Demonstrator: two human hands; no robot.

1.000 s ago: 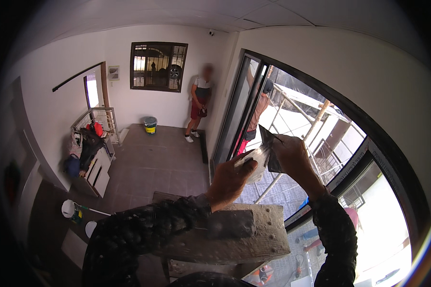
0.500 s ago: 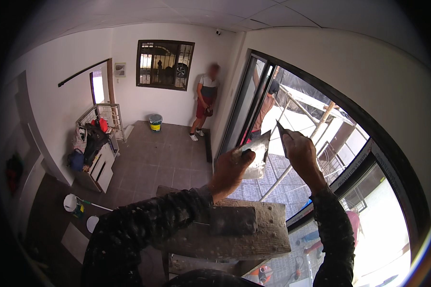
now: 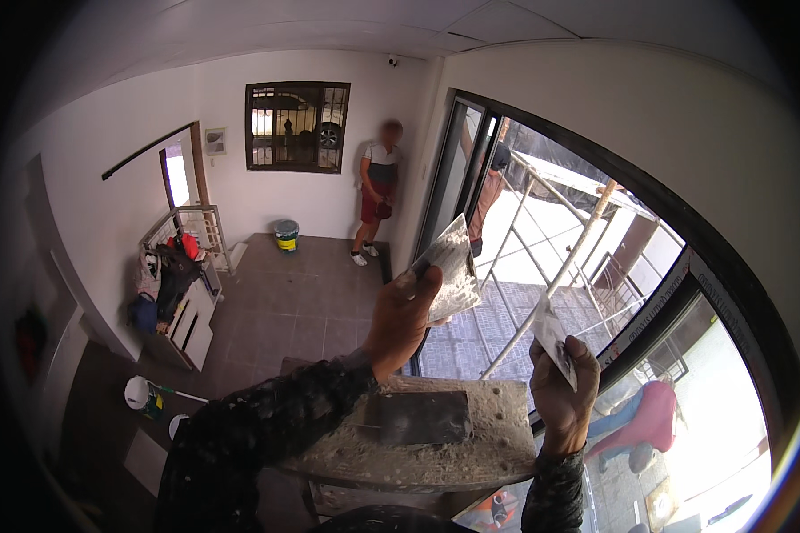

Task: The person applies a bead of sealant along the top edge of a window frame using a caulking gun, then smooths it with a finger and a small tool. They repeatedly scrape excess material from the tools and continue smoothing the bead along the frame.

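Observation:
My left hand (image 3: 400, 320) is closed on a wide flat putty blade (image 3: 449, 266) smeared with pale compound, held up in front of the doorway. My right hand (image 3: 560, 391) grips a narrower blade (image 3: 551, 333), also streaked with pale material, lower and to the right, apart from the first. Below my left forearm is a rough, spattered wooden plank (image 3: 498, 444) with a dark flat rectangular piece (image 3: 427, 415) lying on it.
A person (image 3: 373, 191) stands by the back wall near a bucket (image 3: 286, 240). Left are a cluttered cabinet (image 3: 187, 329) and another bucket (image 3: 142, 400). Right is the open doorway with scaffolding (image 3: 560, 266); people are outside, one in pink (image 3: 649, 417).
My left hand has raised its blade higher and slightly leftward. My right hand has dropped from beside it, turning its blade, so the two blades now stand farther apart.

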